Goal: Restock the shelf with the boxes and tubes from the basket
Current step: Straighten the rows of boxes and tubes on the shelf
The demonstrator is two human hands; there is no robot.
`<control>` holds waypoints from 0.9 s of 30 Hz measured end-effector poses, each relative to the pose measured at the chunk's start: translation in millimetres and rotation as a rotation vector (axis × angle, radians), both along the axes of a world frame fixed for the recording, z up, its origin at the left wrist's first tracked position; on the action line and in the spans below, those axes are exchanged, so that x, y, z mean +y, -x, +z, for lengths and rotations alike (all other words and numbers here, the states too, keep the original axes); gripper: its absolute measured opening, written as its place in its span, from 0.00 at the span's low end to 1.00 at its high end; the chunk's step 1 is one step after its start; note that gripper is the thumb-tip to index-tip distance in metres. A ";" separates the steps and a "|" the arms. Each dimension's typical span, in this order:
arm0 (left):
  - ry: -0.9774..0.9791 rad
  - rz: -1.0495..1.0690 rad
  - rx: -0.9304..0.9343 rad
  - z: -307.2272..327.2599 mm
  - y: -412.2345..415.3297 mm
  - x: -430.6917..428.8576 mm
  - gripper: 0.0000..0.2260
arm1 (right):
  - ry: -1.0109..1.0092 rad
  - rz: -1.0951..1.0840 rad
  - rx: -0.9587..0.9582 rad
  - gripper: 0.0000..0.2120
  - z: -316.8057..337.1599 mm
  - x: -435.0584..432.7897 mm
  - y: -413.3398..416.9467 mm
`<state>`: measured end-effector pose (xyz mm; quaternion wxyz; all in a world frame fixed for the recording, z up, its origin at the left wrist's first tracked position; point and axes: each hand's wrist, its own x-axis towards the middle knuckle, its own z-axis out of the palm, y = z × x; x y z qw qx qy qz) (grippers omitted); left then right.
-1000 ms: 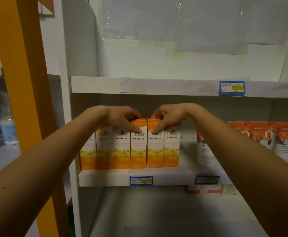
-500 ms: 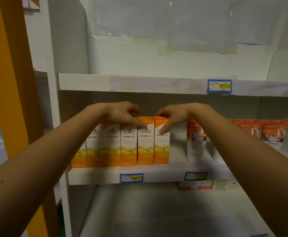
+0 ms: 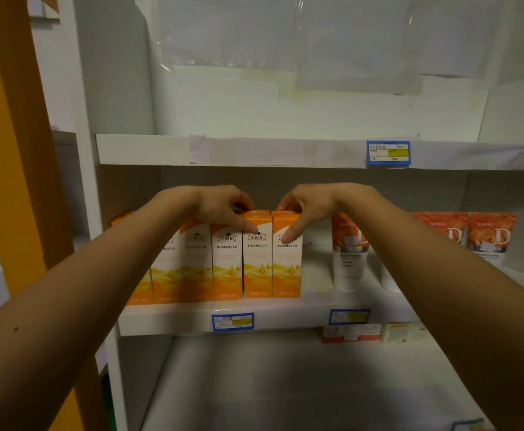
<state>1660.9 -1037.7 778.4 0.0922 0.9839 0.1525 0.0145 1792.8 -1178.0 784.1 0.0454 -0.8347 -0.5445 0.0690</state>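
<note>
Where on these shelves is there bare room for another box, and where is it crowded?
Middle shelf: bare gap between the rightmost orange box and the white tube. Lower shelf: bare at front and left; small boxes at back right. Crowded: the orange boxes left of the gap.

We see boxes (image 3: 257, 262) made of thin card, smooth, with a soft shine on the orange and white print. The shelf (image 3: 177, 318) looks like white painted board, smooth and matt. A paper strip (image 3: 270, 152) is stuck along the shelf edge above, flat and dull, near a blue paper label (image 3: 388, 153). The tubes (image 3: 349, 259) look like smooth plastic, a bit glossy. High on the back wall hangs a clear plastic sheet (image 3: 223, 32), shiny and wrinkled. The orange post (image 3: 9, 150) looks smooth and painted.
</note>
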 end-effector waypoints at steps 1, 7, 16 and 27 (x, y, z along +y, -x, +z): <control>0.003 0.004 0.003 0.0 0.1 -0.1 0.28 | -0.005 0.000 0.004 0.27 -1.0 0.4 -0.3; 0.006 0.017 0.030 -2.0 -0.8 -3.4 0.28 | -0.082 -0.004 0.032 0.37 -7.2 -13.8 -1.0; -0.211 0.023 -0.340 -2.4 -14.9 -41.8 0.27 | -0.306 -0.181 -0.119 0.31 2.6 -99.1 -45.3; -0.374 -0.117 -0.448 -25.4 -87.5 -115.8 0.14 | -0.232 -0.393 -0.282 0.19 -27.3 -149.8 -76.5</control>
